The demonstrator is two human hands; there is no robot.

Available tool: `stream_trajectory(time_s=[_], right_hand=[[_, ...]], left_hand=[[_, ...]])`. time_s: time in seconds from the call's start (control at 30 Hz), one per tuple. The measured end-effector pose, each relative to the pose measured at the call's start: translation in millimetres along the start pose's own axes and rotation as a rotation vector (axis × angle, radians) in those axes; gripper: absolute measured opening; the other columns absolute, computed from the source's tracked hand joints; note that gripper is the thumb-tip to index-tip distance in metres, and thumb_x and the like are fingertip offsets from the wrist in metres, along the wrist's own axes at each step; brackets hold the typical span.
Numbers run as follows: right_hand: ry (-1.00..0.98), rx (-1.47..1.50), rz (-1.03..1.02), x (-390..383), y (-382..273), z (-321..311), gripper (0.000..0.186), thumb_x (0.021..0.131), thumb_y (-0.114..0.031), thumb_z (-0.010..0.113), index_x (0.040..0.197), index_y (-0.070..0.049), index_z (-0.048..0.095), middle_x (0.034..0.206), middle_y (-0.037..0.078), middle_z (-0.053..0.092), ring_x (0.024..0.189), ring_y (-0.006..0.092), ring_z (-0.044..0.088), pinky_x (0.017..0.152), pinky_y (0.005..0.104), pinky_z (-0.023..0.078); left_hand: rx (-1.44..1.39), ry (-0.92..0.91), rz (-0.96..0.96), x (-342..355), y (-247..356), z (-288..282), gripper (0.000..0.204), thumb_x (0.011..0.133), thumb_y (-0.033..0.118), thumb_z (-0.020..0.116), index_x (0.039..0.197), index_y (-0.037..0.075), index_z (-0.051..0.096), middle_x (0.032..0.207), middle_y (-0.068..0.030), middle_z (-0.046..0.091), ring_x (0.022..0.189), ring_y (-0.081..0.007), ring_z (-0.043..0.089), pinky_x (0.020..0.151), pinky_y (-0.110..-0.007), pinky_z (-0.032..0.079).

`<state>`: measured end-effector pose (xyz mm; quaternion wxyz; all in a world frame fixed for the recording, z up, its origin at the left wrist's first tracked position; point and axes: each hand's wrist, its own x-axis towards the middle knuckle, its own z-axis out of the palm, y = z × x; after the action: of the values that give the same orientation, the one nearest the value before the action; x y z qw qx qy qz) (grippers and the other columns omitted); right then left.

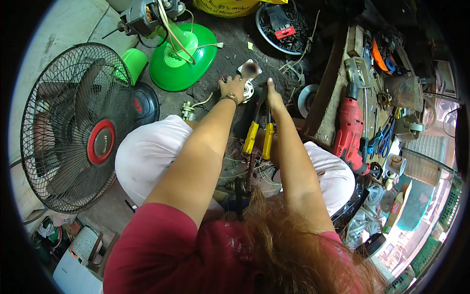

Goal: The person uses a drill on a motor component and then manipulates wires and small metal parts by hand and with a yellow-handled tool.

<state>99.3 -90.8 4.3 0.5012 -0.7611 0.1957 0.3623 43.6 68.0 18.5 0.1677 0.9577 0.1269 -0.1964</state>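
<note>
My left hand [233, 89] is closed at the edge of a small whitish motor part [248, 90] with a round, holed face. Just beyond it lies a pale plate with a dark, blurred middle [250, 70]. My right hand [275, 100] is beside it, seen edge-on, with one digit stretched forward and the other fingers mostly hidden. It appears closed at the dark head of a plier-like tool, whose two yellow handles [268, 141] point back toward me, spread apart. A white plug-like piece on a cord [188, 110] lies left of my left wrist.
A fan head in a black cage [102, 138] stands at left, near a green fan base [183, 71] with a motor and wires. A metal basin of small dark parts [281, 41] sits far off. At right, a red power drill [349, 130] and scissors [384, 139] lie on a cluttered bench.
</note>
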Motion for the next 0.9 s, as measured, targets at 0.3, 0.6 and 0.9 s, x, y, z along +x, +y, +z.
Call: stream_trajectory(time_s=[0.3, 0.6, 0.9], right_hand=[[0.009, -0.058, -0.02, -14.0, -8.6, 16.5, 0.104, 0.084, -0.075, 0.041, 0.131, 0.018, 0.04, 0.139, 0.034, 0.04, 0.134, 0.0391, 0.038, 0.109, 0.0385, 0.03], [0.026, -0.106, -0.002, -21.2, -10.3, 15.2, 0.104, 0.083, -0.075, 0.042, 0.13, 0.018, 0.043, 0.137, 0.033, 0.044, 0.132, 0.0384, 0.041, 0.108, 0.0389, 0.032], [0.023, -0.188, -0.031, -15.1, 2.9, 18.6, 0.101, 0.085, -0.074, 0.04, 0.128, 0.017, 0.045, 0.134, 0.035, 0.045, 0.131, 0.0396, 0.042, 0.107, 0.0396, 0.032]], left_hand=[[-0.118, -0.018, 0.003, -1.4, -18.8, 1.8, 0.08, 0.072, 0.016, 0.08, 0.14, 0.032, 0.041, 0.144, -0.0095, 0.04, 0.128, -0.0317, 0.046, 0.096, -0.046, 0.047], [-0.022, -0.136, -0.012, 4.8, -1.9, -9.6, 0.081, 0.071, 0.02, 0.082, 0.139, 0.039, 0.041, 0.147, -0.0088, 0.033, 0.134, -0.0377, 0.035, 0.098, -0.052, 0.045], [-0.029, -0.215, -0.04, 14.2, -1.5, -12.2, 0.086, 0.069, 0.026, 0.084, 0.14, 0.042, 0.038, 0.146, -0.0083, 0.032, 0.135, -0.0387, 0.031, 0.098, -0.06, 0.041]])
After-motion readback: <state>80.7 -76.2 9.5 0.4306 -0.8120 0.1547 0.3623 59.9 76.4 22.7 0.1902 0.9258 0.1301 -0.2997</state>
